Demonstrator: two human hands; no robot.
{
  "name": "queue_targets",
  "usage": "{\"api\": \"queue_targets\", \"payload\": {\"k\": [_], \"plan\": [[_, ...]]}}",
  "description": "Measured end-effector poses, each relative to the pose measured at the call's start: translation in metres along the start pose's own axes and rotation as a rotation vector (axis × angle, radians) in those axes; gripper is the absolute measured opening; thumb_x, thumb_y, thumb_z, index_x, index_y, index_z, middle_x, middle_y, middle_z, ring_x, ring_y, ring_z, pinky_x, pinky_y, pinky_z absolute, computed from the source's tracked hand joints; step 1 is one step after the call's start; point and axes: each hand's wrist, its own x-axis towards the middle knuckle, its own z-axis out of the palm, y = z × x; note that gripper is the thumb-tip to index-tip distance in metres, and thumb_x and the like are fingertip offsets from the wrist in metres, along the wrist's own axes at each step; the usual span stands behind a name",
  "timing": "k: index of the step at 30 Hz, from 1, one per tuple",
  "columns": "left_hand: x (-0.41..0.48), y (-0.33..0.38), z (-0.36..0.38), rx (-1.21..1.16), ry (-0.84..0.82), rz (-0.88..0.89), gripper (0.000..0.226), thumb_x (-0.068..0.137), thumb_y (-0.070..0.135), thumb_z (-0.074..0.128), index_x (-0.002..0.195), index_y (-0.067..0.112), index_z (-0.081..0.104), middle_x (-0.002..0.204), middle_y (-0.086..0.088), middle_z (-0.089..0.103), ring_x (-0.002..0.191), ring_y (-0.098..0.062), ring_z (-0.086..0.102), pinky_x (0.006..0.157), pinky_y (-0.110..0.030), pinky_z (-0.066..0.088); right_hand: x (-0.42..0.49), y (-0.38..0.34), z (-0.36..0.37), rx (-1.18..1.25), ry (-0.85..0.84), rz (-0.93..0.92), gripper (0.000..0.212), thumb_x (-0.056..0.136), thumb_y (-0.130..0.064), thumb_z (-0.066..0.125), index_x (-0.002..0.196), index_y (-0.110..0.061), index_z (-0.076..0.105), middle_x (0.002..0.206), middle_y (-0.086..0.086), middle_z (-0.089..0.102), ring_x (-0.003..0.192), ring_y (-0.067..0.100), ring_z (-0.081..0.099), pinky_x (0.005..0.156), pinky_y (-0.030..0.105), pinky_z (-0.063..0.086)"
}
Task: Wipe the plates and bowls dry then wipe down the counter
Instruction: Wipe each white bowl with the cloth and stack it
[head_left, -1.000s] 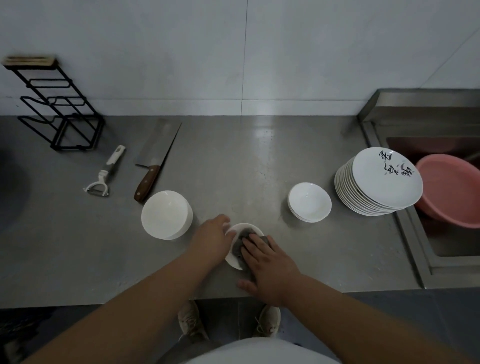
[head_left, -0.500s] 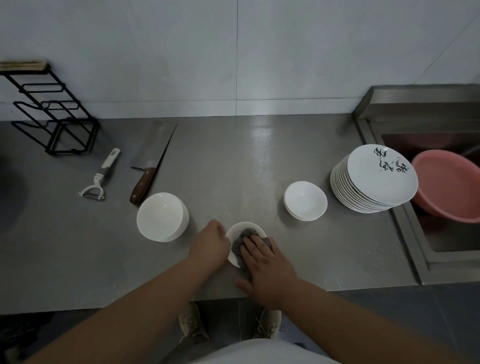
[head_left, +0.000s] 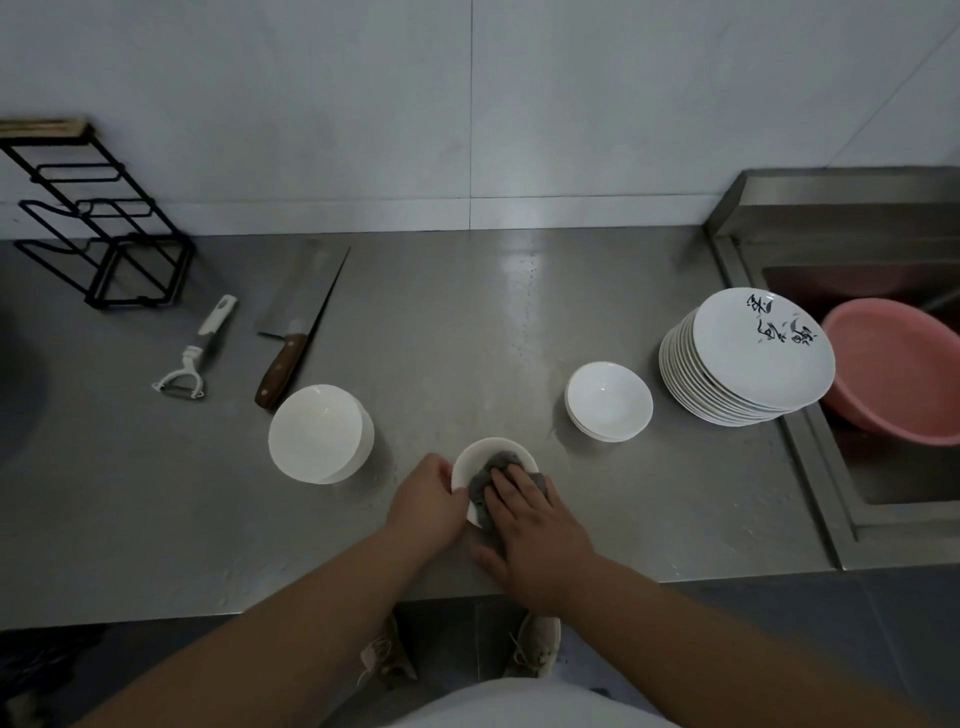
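Fingers (head_left: 511, 480) of right hand (head_left: 537, 527) lie nearly straight and close together, pressing grey cloth (head_left: 485, 475) down into small bowl (head_left: 493, 445); thumb splayed toward the counter edge. Left hand (head_left: 428, 499) curls round the bowl's left rim and grips it. Bowl is white, shallow and upright, sitting on steel counter (head_left: 467, 338) near its front edge; the cloth fills its middle and trails over the near rim.

Stack of larger white bowls (head_left: 317, 434) stands left of the hands, stack of small bowls (head_left: 608, 400) to the right, each empty on top. Stack of plates (head_left: 748, 358), top one with black brush lettering, stands by the sink (head_left: 883, 499). Pink basin (head_left: 893, 369) leans in the sink; contents cannot be told.
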Motion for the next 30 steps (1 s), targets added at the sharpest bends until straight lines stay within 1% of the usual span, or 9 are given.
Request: {"api": "queue_targets", "payload": {"k": [3, 6, 10, 13, 18, 20, 23, 27, 30], "plan": [[0.022, 0.005, -0.023, 0.051, -0.013, 0.150, 0.019, 0.094, 0.033, 0.066, 0.112, 0.033, 0.059, 0.091, 0.010, 0.062, 0.086, -0.014, 0.062, 0.079, -0.030, 0.050, 0.001, 0.010, -0.001, -0.038, -0.020, -0.071, 0.099, 0.094, -0.078, -0.002, 0.162, -0.013, 0.030, 0.171, 0.010, 0.023, 0.161, 0.026, 0.004, 0.129, 0.054, 0.007], [0.030, 0.007, -0.023, 0.048, -0.054, 0.156, 0.008, 0.094, 0.028, 0.065, 0.098, 0.033, 0.068, 0.089, 0.010, 0.065, 0.088, -0.016, 0.065, 0.080, -0.029, 0.050, 0.002, 0.009, -0.001, -0.045, -0.018, -0.073, 0.101, 0.094, -0.079, -0.003, 0.162, -0.013, 0.032, 0.171, 0.009, 0.024, 0.161, 0.026, 0.005, 0.129, 0.052, 0.006], [0.015, 0.002, -0.006, -0.401, -0.095, -0.197, 0.003, 0.092, 0.019, 0.067, 0.095, 0.020, 0.065, 0.095, -0.011, 0.073, 0.085, -0.032, 0.074, 0.075, -0.050, 0.063, 0.003, 0.004, -0.007, 0.011, -0.008, -0.002, 0.102, 0.090, -0.078, -0.007, 0.164, -0.015, 0.024, 0.173, 0.006, 0.016, 0.161, 0.023, -0.001, 0.123, 0.043, -0.014], [0.002, 0.003, 0.007, -0.612, -0.216, -0.458, 0.014, 0.096, 0.008, 0.060, 0.110, 0.009, 0.060, 0.105, -0.024, 0.069, 0.089, -0.040, 0.074, 0.070, -0.051, 0.064, 0.003, 0.001, -0.010, 0.042, -0.019, 0.021, 0.102, 0.089, -0.078, -0.008, 0.164, -0.018, 0.023, 0.174, 0.004, 0.013, 0.161, 0.021, -0.003, 0.118, 0.042, -0.020], [0.030, 0.016, -0.015, 0.087, -0.088, -0.016, 0.013, 0.092, 0.034, 0.067, 0.093, 0.022, 0.062, 0.094, 0.001, 0.070, 0.088, -0.021, 0.066, 0.075, -0.028, 0.045, 0.006, 0.010, -0.007, 0.008, -0.044, -0.032, 0.106, 0.086, -0.079, -0.014, 0.165, -0.019, 0.024, 0.174, 0.004, 0.015, 0.161, 0.021, -0.005, 0.126, 0.048, -0.009], [0.036, 0.026, -0.022, 0.169, -0.082, 0.107, 0.008, 0.094, 0.029, 0.065, 0.096, 0.022, 0.068, 0.100, -0.001, 0.071, 0.095, -0.023, 0.063, 0.074, -0.026, 0.037, 0.006, 0.011, -0.006, 0.003, -0.048, -0.034, 0.107, 0.086, -0.080, -0.014, 0.164, -0.019, 0.025, 0.173, 0.004, 0.017, 0.161, 0.022, -0.003, 0.129, 0.051, -0.003], [0.030, 0.028, -0.009, 0.103, -0.056, 0.032, 0.010, 0.095, 0.022, 0.060, 0.091, 0.017, 0.067, 0.092, -0.006, 0.069, 0.084, -0.026, 0.061, 0.072, -0.030, 0.042, 0.005, 0.007, -0.005, 0.032, -0.020, 0.005, 0.108, 0.086, -0.080, -0.012, 0.163, -0.017, 0.028, 0.173, 0.005, 0.019, 0.161, 0.023, 0.002, 0.129, 0.050, -0.001], [0.010, 0.014, 0.025, -0.302, -0.095, -0.366, 0.029, 0.086, 0.022, 0.061, 0.100, -0.002, 0.069, 0.090, -0.021, 0.070, 0.087, -0.038, 0.070, 0.075, -0.046, 0.060, 0.003, 0.004, 0.001, 0.091, -0.032, 0.075, 0.099, 0.094, -0.079, -0.004, 0.163, -0.015, 0.027, 0.173, 0.006, 0.015, 0.161, 0.023, 0.000, 0.130, 0.047, 0.002], [0.011, 0.018, 0.016, -0.194, -0.129, -0.242, 0.023, 0.090, 0.026, 0.060, 0.103, 0.007, 0.065, 0.094, -0.010, 0.069, 0.090, -0.033, 0.069, 0.079, -0.044, 0.059, 0.001, 0.010, 0.002, 0.072, -0.041, 0.043, 0.102, 0.092, -0.080, -0.004, 0.163, -0.014, 0.028, 0.173, 0.008, 0.017, 0.161, 0.025, 0.003, 0.130, 0.049, 0.006]]}}
